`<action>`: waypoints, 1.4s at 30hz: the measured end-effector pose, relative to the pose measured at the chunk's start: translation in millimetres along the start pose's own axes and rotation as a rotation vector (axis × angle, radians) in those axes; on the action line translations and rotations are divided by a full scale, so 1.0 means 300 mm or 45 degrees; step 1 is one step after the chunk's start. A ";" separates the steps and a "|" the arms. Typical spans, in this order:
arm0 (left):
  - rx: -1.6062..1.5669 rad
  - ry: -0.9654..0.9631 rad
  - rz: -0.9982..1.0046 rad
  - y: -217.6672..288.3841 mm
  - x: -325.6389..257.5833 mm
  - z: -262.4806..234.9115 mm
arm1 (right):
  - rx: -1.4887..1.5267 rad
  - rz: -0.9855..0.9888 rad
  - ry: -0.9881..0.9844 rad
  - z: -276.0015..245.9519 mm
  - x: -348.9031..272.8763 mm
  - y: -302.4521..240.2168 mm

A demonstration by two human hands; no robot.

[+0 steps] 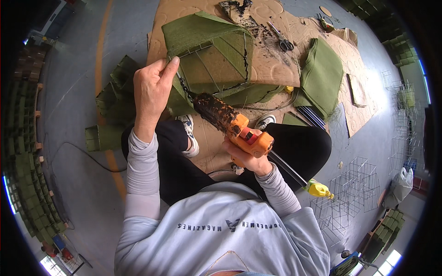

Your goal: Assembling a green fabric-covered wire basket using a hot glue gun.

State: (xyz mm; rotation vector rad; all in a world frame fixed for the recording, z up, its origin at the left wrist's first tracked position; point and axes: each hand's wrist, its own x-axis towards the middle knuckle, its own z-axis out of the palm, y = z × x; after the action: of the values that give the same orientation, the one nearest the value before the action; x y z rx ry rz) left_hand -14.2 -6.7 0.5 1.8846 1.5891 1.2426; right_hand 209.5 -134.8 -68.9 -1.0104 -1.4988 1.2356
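A box of green fabric over a wire frame [195, 34] sits in front of me, its open side facing me. Black glue-like beads [246, 57] run along its edges. My left hand [152, 87] pinches the box's left edge between thumb and fingers. In my right hand [246, 158] is an orange glue gun [255, 140], gripped by its handle, with a long metal rod out the back. Black residue coats its barrel. The nozzle end points up and left at the box's lower left edge, just below my left hand; whether it touches is unclear.
Cardboard [271, 69] lies under the work, with black-handled scissors [285, 44] on it. Folded green fabric [324, 76] lies to the right. Wire frames [354, 184] and a yellow bottle [318, 188] are lower right. Green boxes [115, 101] and a cable [87, 152] are at left.
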 end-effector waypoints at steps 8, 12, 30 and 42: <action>0.012 0.000 0.001 -0.003 0.001 0.001 | -0.041 0.154 -0.040 -0.021 -0.007 -0.012; 0.016 0.005 -0.009 -0.006 0.000 0.001 | -0.058 0.054 -0.021 -0.017 -0.014 -0.010; 0.031 -0.016 -0.012 0.002 -0.003 0.003 | -0.154 0.155 -0.045 -0.037 -0.046 -0.010; 0.025 -0.036 0.041 0.011 -0.007 0.003 | -0.337 0.321 -0.049 -0.065 -0.078 -0.012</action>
State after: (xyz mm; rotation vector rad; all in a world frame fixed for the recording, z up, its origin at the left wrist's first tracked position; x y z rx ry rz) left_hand -11.4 -9.3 1.7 1.9382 1.5679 1.2122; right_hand 234.0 -153.1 -67.3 -1.3922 -1.6322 1.2561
